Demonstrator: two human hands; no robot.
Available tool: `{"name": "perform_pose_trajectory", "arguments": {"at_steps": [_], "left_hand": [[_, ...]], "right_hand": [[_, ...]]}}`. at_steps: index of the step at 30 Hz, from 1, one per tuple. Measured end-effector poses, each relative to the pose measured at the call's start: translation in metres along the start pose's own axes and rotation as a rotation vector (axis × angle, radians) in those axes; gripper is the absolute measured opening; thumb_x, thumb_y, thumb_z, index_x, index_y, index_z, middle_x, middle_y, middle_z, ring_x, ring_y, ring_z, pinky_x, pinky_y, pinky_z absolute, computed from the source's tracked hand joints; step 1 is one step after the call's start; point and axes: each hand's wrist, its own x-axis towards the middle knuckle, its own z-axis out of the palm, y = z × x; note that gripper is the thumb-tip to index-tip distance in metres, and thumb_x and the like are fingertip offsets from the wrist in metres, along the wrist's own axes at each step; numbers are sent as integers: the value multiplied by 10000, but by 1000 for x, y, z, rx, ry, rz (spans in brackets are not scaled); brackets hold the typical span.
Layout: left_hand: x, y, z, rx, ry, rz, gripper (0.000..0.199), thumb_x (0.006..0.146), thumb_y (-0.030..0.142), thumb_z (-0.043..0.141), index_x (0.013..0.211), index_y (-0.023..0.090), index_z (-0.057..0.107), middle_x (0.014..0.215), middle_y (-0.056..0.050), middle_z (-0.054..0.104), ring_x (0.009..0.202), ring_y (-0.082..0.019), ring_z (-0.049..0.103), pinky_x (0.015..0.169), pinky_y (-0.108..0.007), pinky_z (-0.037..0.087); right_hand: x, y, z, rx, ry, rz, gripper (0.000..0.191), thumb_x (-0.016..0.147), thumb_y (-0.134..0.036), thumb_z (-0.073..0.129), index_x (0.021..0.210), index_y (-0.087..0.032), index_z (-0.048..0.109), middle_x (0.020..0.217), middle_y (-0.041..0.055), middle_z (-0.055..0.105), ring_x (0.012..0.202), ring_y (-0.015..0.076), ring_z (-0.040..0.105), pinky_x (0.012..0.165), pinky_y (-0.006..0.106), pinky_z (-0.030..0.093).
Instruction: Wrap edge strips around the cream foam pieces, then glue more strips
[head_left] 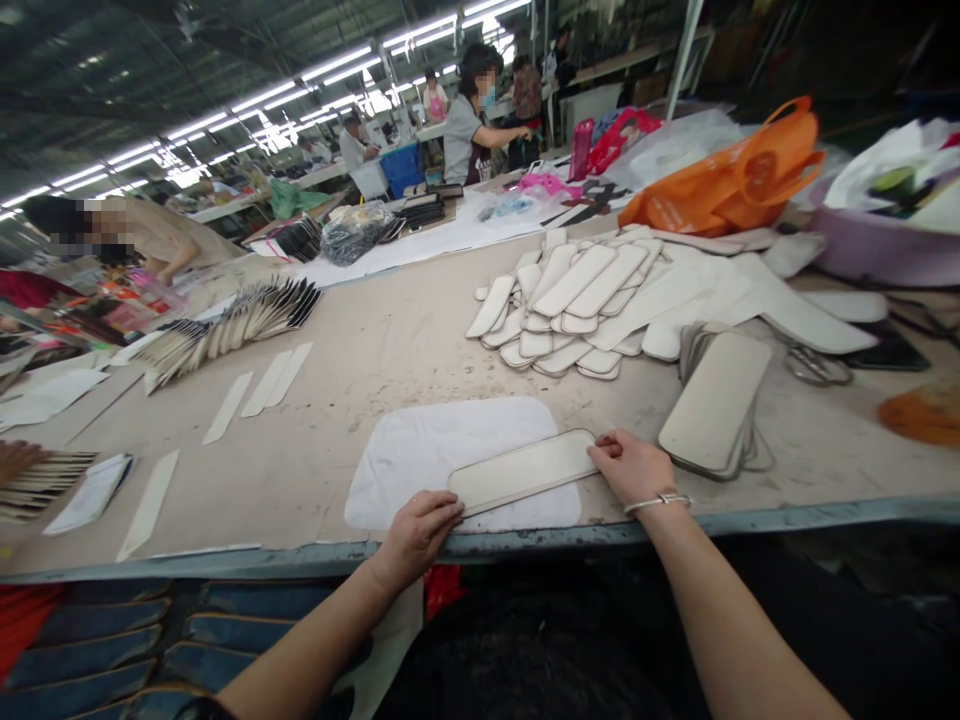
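Note:
A long cream panel (pixel 525 470) with rounded corners and a dark edge lies slantwise over a white cloth (pixel 480 425) at the front of the table. My left hand (pixel 420 530) pinches its left end, fingers together. At the right end, the fingers of my right hand (pixel 630 465) are closed on the panel's corner; a bracelet is on that wrist. Just right of my right hand stands a stack of similar panels (pixel 716 400). Beyond it, a loose heap of cream pieces (pixel 585 285) spreads over the table.
The table's front edge (pixel 525 541) runs below my hands. Flat strips (pixel 229 408) and fanned pieces (pixel 240 325) lie left. An orange bag (pixel 735 185), a purple basin (pixel 885 245) and scissors (pixel 817 367) are right. Another person's hand (pixel 19 460) is at far left; people work behind.

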Motion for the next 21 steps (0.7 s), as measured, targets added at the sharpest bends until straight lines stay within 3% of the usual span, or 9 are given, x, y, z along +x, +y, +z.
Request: {"name": "perform_pose_trajectory", "arguments": {"at_steps": [12, 21], "left_hand": [[-2, -2, 3, -3, 30, 10, 212, 847, 175, 526, 997, 221, 670, 963, -70, 652, 904, -151, 611, 800, -270, 519], [0, -6, 3, 17, 58, 113, 228, 829, 128, 541, 1010, 207, 655, 956, -68, 640, 886, -155, 610, 777, -266, 527]], "right_hand": [[1, -2, -2, 8, -27, 35, 175, 717, -346, 544, 812, -234, 639, 708, -18, 675, 727, 166, 618, 654, 264, 409], [1, -4, 0, 46, -8, 42, 170, 728, -304, 564, 860, -212, 617, 662, -31, 668, 697, 140, 612, 629, 233, 385]]}}
